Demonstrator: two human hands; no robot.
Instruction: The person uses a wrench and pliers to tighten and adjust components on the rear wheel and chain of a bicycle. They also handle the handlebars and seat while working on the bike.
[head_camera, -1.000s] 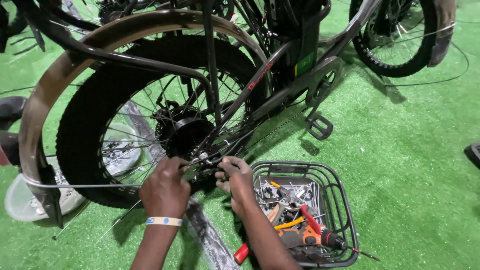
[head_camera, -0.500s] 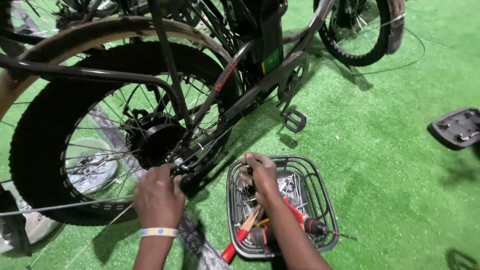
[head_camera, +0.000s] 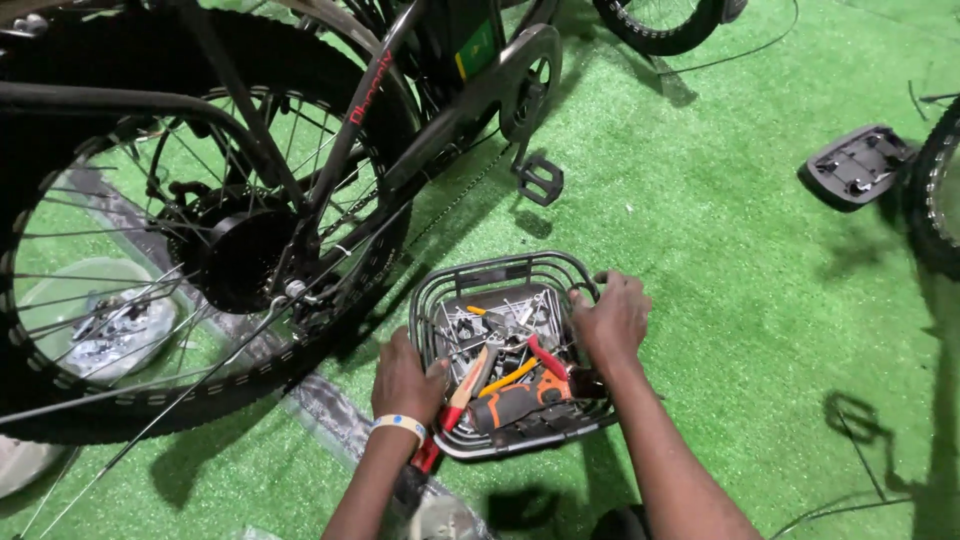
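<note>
Both hands are now gripping the dark grey wire basket (head_camera: 510, 275), having left the wheel hub. Left hand (head_camera: 405, 380) is clasping its left rim; right hand (head_camera: 612, 318) is clasping its right rim, so the basket is sitting between them on the green artificial turf (head_camera: 700, 250). Red-handled pliers (head_camera: 550, 358) are lying inside, beside the black fat-tyred bicycle wheel (head_camera: 200, 250).

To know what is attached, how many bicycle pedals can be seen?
2: one pedal on the bicycle crank, one loose pedal lying on the green turf at right. Others may be hidden.
</note>
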